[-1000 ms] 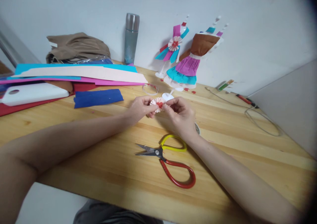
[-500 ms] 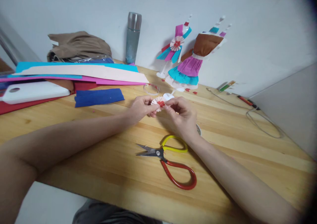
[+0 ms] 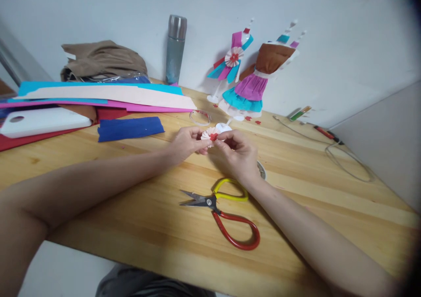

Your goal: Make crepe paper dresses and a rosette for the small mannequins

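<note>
A small pleated paper rosette (image 3: 208, 134), pale pink with a red centre, is pinched between both hands just above the wooden table (image 3: 138, 227). My left hand (image 3: 187, 143) grips its left edge with closed fingers. My right hand (image 3: 237, 152) pinches it at the red centre from the right. Scissors (image 3: 223, 211) with one yellow and one red handle lie on the table just in front of my hands, blades pointing left.
Two paper-dressed figures (image 3: 245, 76) stand against the wall behind my hands, beside a metal flask (image 3: 174, 49). Coloured paper sheets (image 3: 98, 96), a blue strip (image 3: 130, 128), a white case (image 3: 39, 121) and brown cloth (image 3: 103, 60) lie left. A tape ring (image 3: 199, 117), wire (image 3: 348, 161) and pens (image 3: 300, 112) lie right.
Both hands keep their pinch on the rosette with only slight finger shifts. The view has wobbled a little.
</note>
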